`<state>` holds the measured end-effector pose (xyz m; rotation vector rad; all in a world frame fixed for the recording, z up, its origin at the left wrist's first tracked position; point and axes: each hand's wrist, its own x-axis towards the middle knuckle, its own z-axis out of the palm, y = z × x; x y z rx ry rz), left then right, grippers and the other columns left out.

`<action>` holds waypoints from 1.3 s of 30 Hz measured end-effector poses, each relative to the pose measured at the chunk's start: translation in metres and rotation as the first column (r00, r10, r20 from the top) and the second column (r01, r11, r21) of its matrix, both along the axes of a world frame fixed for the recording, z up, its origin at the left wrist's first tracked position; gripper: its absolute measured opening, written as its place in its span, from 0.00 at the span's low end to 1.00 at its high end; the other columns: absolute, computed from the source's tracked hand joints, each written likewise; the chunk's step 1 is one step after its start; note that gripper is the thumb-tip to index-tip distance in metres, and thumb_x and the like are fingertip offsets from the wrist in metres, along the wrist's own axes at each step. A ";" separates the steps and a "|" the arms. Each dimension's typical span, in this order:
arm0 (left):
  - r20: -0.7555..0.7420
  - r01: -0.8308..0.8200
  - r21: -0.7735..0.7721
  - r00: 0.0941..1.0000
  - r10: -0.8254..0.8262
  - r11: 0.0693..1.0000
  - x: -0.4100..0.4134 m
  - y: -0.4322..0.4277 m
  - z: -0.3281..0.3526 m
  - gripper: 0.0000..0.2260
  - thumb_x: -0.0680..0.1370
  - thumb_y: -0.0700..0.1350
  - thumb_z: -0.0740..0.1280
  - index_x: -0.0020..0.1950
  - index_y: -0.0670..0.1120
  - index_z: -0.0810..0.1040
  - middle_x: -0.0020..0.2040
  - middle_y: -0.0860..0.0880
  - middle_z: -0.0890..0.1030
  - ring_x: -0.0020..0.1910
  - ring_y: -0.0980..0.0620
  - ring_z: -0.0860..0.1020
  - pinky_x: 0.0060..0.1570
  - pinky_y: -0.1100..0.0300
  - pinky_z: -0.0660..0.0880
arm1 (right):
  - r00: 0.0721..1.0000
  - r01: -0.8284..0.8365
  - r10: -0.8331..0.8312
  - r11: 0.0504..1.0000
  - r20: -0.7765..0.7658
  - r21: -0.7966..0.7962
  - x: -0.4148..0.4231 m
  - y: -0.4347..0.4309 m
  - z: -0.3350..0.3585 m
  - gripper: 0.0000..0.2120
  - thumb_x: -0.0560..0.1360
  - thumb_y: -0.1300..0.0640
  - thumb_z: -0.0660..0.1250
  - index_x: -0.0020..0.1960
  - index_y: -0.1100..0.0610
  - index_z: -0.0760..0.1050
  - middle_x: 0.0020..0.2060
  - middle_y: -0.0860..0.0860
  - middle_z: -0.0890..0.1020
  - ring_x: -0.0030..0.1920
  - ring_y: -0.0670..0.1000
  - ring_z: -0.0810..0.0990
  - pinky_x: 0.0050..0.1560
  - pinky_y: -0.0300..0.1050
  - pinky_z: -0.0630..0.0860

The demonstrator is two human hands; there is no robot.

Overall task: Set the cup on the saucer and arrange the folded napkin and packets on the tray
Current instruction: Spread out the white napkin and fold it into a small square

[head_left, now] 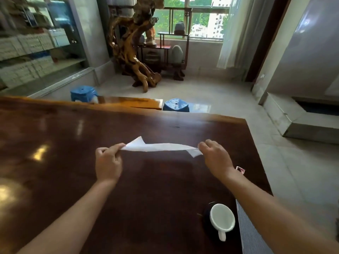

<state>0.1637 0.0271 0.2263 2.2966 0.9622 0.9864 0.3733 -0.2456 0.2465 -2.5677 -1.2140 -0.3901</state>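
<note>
Colours noted, head view.
Napkin (161,146) white; cup (222,218) white; saucer (206,214) near-black; packet (240,170) pink and white; table (73,153) dark red-brown, orange far edge; two stools (83,92) blue; floor (229,99) pale grey.

Arms stretched forward; left grip (108,162) and right grip (215,156) pinch, held apart.

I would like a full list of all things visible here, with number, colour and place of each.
napkin: 1, white, stretched in air above the table
cup: 1, white, near right of table, handle towards the person
saucer: 1, dark, seemingly under the cup
packet: 1, pink-white, by right wrist, mostly hidden
table: 1, dark brown, foreground
stools: 2, blue, beyond the table
root carving: 1, brown, near the window
left hand: 1, pinches the napkin's left end
right hand: 1, pinches its right end
</note>
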 end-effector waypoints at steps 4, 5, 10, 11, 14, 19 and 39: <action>-0.316 -0.006 -0.144 0.948 -0.040 0.990 -0.056 -0.014 -0.077 0.15 0.78 0.37 0.67 0.58 0.52 0.85 0.45 0.50 0.70 0.44 0.46 0.75 0.49 0.48 0.77 | 0.987 -0.084 0.059 0.983 -0.151 -0.164 -0.037 -0.020 -0.075 0.11 0.74 0.70 0.63 0.51 0.58 0.77 0.45 0.56 0.78 0.47 0.60 0.77 0.45 0.50 0.69; -0.379 -0.011 -0.170 0.924 -0.055 0.985 -0.067 -0.017 -0.091 0.15 0.79 0.38 0.66 0.58 0.53 0.85 0.47 0.49 0.71 0.43 0.47 0.74 0.49 0.48 0.77 | 0.982 -0.090 0.052 0.975 -0.183 -0.204 -0.045 -0.025 -0.091 0.12 0.75 0.69 0.61 0.53 0.57 0.76 0.47 0.54 0.78 0.49 0.58 0.76 0.45 0.47 0.67; -0.484 -0.084 -0.200 0.875 -0.023 0.976 -0.092 -0.023 -0.123 0.14 0.79 0.39 0.64 0.56 0.54 0.86 0.44 0.50 0.70 0.42 0.45 0.75 0.43 0.53 0.73 | 0.942 -0.112 -0.014 0.929 -0.335 -0.354 -0.066 -0.036 -0.136 0.17 0.73 0.72 0.61 0.56 0.56 0.75 0.53 0.51 0.74 0.53 0.53 0.73 0.45 0.42 0.64; -0.485 -0.094 -0.211 0.874 -0.021 0.973 -0.092 -0.022 -0.125 0.13 0.80 0.40 0.63 0.55 0.53 0.85 0.43 0.50 0.70 0.43 0.46 0.75 0.42 0.54 0.73 | 0.937 -0.106 -0.032 0.922 -0.347 -0.373 -0.065 -0.036 -0.138 0.17 0.73 0.72 0.61 0.56 0.57 0.76 0.54 0.51 0.74 0.52 0.53 0.73 0.45 0.42 0.65; -0.487 -0.107 -0.261 0.872 -0.036 0.959 -0.084 -0.013 -0.127 0.11 0.82 0.44 0.60 0.55 0.51 0.83 0.45 0.45 0.78 0.48 0.45 0.75 0.43 0.53 0.73 | 0.918 -0.053 -0.105 0.922 -0.382 -0.383 -0.057 -0.033 -0.139 0.16 0.76 0.70 0.60 0.58 0.57 0.76 0.53 0.52 0.73 0.52 0.53 0.74 0.43 0.44 0.71; -0.444 -0.249 -0.392 0.894 0.055 0.885 -0.063 0.007 -0.133 0.09 0.81 0.48 0.63 0.44 0.48 0.81 0.39 0.50 0.81 0.41 0.47 0.77 0.38 0.55 0.70 | 0.850 0.087 -0.230 0.949 -0.474 -0.303 -0.035 -0.023 -0.143 0.08 0.81 0.59 0.60 0.54 0.55 0.78 0.46 0.50 0.74 0.46 0.53 0.75 0.41 0.49 0.74; -0.545 -0.443 -0.540 0.832 0.104 0.715 -0.004 0.066 -0.262 0.12 0.83 0.51 0.57 0.44 0.50 0.76 0.37 0.57 0.75 0.36 0.59 0.71 0.37 0.55 0.67 | 0.339 0.528 -0.527 0.792 -0.780 -0.306 0.045 0.045 -0.265 0.01 0.76 0.53 0.70 0.46 0.50 0.79 0.39 0.44 0.80 0.42 0.47 0.78 0.40 0.43 0.70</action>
